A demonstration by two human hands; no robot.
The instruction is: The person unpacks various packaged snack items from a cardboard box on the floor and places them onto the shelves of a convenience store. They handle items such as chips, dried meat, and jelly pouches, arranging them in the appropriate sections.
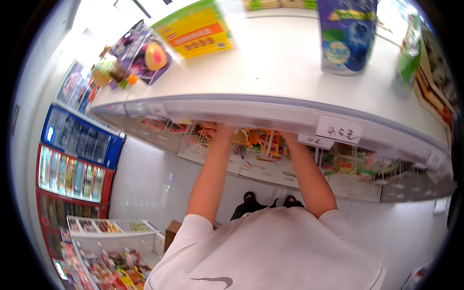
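Both my forearms reach forward beneath the front edge of a white shelf (261, 78). That edge hides my left hand and my right hand, so what they hold or touch does not show. The left forearm (212, 174) and the right forearm (308, 174) run roughly parallel, with a gap between the wrists. Between them, colourful snack packets (253, 139) hang on metal hooks below the shelf. More hanging packets (344, 163) are right of my right forearm. Handwritten price tags (339, 130) sit along the shelf edge.
On the shelf stand a blueberry-printed pouch (348, 40), a yellow and green box (195, 32), a purple bag (145, 54) and a green-white packet (409, 61). Drinks coolers (70, 174) line the left wall. Lower left is a display rack with packaged food (116, 268), beside a cardboard box (172, 233).
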